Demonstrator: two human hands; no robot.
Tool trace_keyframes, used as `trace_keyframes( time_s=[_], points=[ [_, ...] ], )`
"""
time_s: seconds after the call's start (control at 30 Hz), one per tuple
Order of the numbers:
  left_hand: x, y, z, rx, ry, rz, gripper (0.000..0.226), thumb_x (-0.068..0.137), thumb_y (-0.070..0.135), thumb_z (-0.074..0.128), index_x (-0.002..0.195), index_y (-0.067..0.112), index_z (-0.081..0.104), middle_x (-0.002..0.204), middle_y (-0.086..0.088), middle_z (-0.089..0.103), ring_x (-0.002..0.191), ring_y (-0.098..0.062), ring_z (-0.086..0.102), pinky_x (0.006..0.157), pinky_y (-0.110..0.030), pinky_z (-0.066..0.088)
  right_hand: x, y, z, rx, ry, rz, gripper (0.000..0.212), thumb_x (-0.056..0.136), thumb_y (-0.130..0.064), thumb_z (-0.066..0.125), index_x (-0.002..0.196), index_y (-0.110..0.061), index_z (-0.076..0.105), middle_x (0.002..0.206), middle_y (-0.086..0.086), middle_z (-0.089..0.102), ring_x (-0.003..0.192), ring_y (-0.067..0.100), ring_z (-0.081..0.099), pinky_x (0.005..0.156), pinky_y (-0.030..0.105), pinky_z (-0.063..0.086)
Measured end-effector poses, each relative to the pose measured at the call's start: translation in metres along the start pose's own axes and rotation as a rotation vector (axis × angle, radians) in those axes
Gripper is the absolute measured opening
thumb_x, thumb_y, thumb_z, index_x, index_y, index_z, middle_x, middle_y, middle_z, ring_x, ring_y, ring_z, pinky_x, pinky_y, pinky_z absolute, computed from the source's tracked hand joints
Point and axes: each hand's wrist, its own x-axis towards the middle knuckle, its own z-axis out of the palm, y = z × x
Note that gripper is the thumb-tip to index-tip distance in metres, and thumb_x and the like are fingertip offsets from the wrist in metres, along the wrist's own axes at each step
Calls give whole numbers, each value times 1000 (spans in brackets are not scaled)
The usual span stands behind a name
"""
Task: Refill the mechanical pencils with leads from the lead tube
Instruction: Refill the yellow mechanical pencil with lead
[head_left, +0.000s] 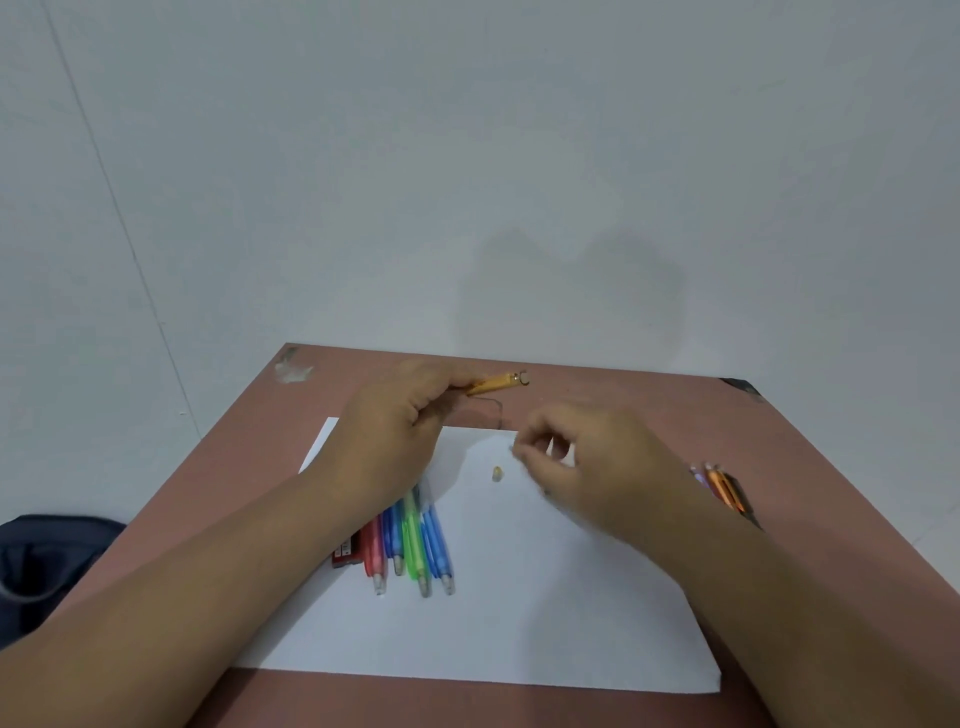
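My left hand (400, 415) grips an orange mechanical pencil (493, 383) above the table's far side, its open end pointing right. My right hand (576, 457) hovers over the white paper (519, 623) with fingertips pinched together; anything between them is too thin and blurred to make out. A small cap (497, 473) lies on the paper between my hands. Several coloured mechanical pencils (410, 540), red, green and blue, lie side by side on the paper under my left forearm. A red lead tube (347, 553) lies at their left.
Several more pencils (724, 488), orange and purple among them, lie on the brown table (779, 441) to the right of my right wrist. A dark bag (47, 566) sits on the floor at the left. A pale wall stands behind the table.
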Motion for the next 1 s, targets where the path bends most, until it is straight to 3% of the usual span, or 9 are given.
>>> trace_keyframes(
  time_s=[0.07, 0.13, 0.27, 0.43, 0.53, 0.67, 0.8, 1.0],
  points=[
    [0, -3, 1, 15, 23, 14, 33, 96, -1, 58, 117, 20, 72, 105, 18, 64, 101, 16, 52, 88, -1, 36, 0, -2, -8, 130, 203, -16, 11, 90, -20, 71, 83, -28, 72, 77, -16, 64, 73, 5, 59, 63, 14, 43],
    [1, -5, 2, 27, 28, 18, 33, 96, -2, 58, 117, 20, 73, 107, 10, 68, 100, 7, 55, 88, -3, 37, -1, -5, -12, 196, 357, -55, 11, 89, -14, 74, 84, -25, 74, 77, -11, 66, 71, 12, 61, 64, 18, 47],
    [1, -6, 1, 7, 35, -20, 34, 97, 0, 57, 118, 22, 72, 106, 11, 66, 103, 6, 54, 87, -2, 36, -3, -10, -12, 168, 467, -150, 12, 86, -7, 75, 86, -18, 75, 77, -8, 67, 70, 14, 61, 63, 23, 49],
    [1, -7, 2, 23, 41, -2, 36, 96, 0, 58, 118, 24, 72, 106, 10, 67, 102, 8, 54, 87, -3, 37, -2, -8, -12, 121, 483, -199, 6, 88, -15, 69, 85, -18, 74, 76, -8, 65, 70, 12, 60, 62, 30, 50],
    [0, -6, 3, 30, 50, 15, 36, 95, -2, 60, 118, 24, 73, 105, 12, 65, 99, 13, 52, 88, -2, 36, -1, -7, -11, 120, 475, -189, 6, 89, -17, 69, 86, -19, 74, 76, -10, 64, 71, 12, 60, 62, 27, 49],
    [1, -7, 4, 37, 48, 26, 36, 94, -3, 61, 117, 22, 73, 108, 9, 67, 100, 2, 55, 89, -2, 36, 0, -5, -10, 113, 455, -176, 8, 89, -12, 72, 87, -19, 74, 77, -11, 64, 72, 12, 59, 62, 23, 47],
    [0, -5, 3, 24, 49, 3, 36, 95, 0, 61, 117, 26, 73, 106, 13, 64, 100, 4, 55, 87, -1, 36, -1, -6, -11, 116, 438, -163, 7, 91, -14, 71, 88, -20, 73, 78, -12, 62, 73, 13, 59, 62, 18, 44],
    [-1, -4, 1, 35, 24, -5, 36, 96, 4, 60, 118, 29, 72, 102, 15, 59, 100, 8, 53, 83, 0, 34, 0, -1, -10, 42, 411, -189, 8, 92, -14, 68, 88, -20, 71, 80, -11, 62, 76, 13, 59, 64, 33, 50]
  ],
)
